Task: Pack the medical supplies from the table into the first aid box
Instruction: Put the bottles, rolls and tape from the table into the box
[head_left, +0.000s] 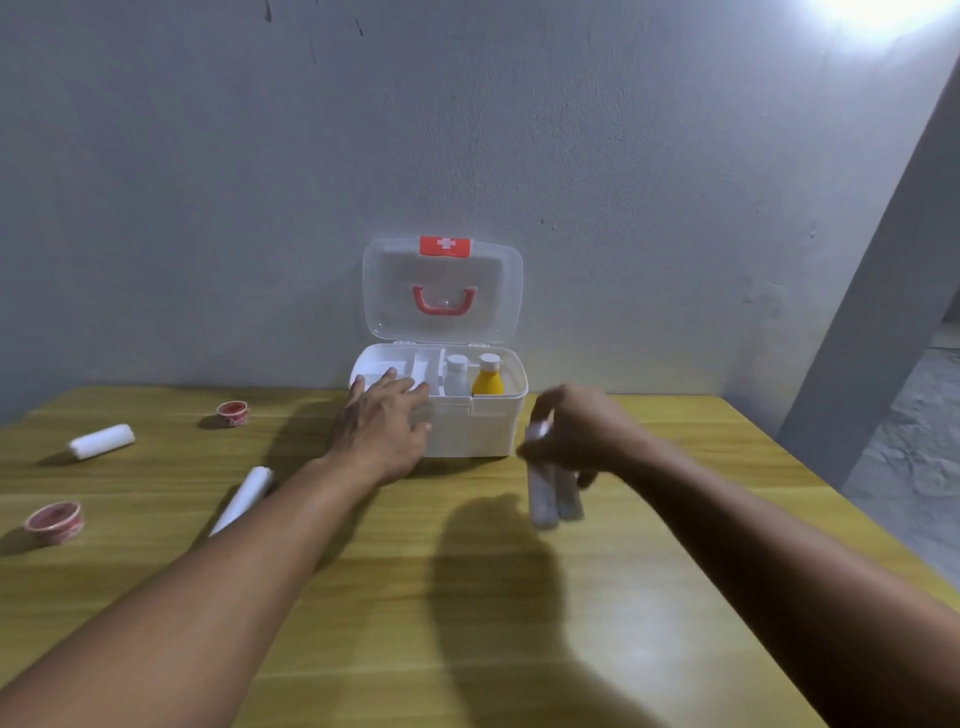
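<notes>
Open white first aid box (470, 423), bottles (472, 376) inside
</notes>
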